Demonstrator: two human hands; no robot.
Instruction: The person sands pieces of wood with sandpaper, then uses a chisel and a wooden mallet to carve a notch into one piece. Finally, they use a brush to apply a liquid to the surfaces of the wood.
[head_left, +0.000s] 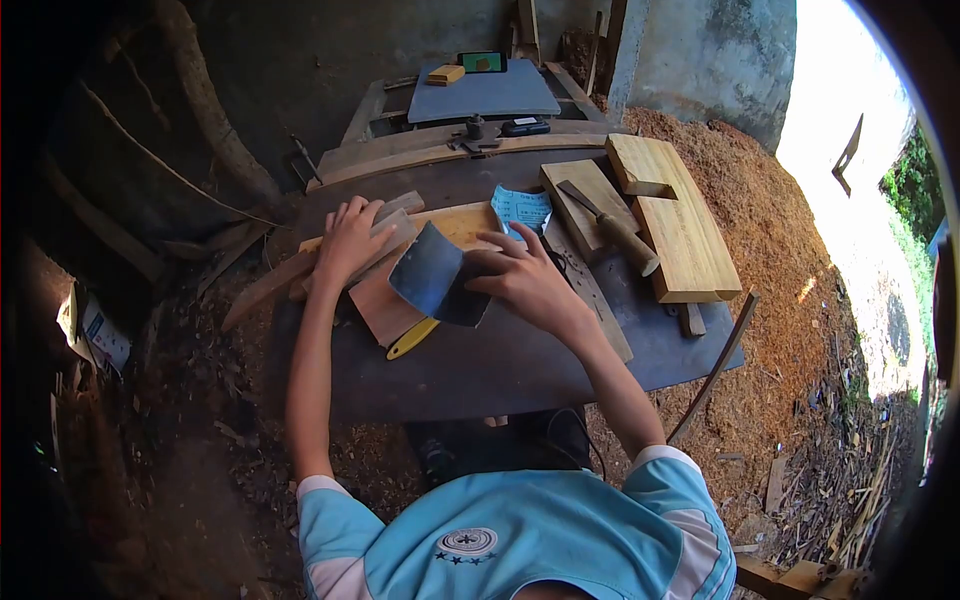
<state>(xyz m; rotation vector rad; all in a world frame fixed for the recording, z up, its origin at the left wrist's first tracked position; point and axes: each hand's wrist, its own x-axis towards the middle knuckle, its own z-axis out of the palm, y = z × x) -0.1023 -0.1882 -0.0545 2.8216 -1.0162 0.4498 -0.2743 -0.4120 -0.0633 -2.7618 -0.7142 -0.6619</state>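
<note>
A curved sheet of dark sandpaper (430,272) is pinched in my right hand (528,282), raised over the table. My left hand (347,240) lies at the left side with its fingers curled over a greyish wooden piece (398,232). Beneath the sandpaper is a flat reddish-brown board (378,305). A tool's yellow handle (412,339) sticks out from under the sheet. Just beyond my right hand lies a crumpled blue printed sheet (520,208).
A chisel (622,236) rests on a wooden block (588,205), beside a large notched wooden block (690,240). The dark table (480,375) has a lower blue-grey board (485,92) beyond it, bearing a phone (482,63). Wood shavings (770,260) are heaped at the right.
</note>
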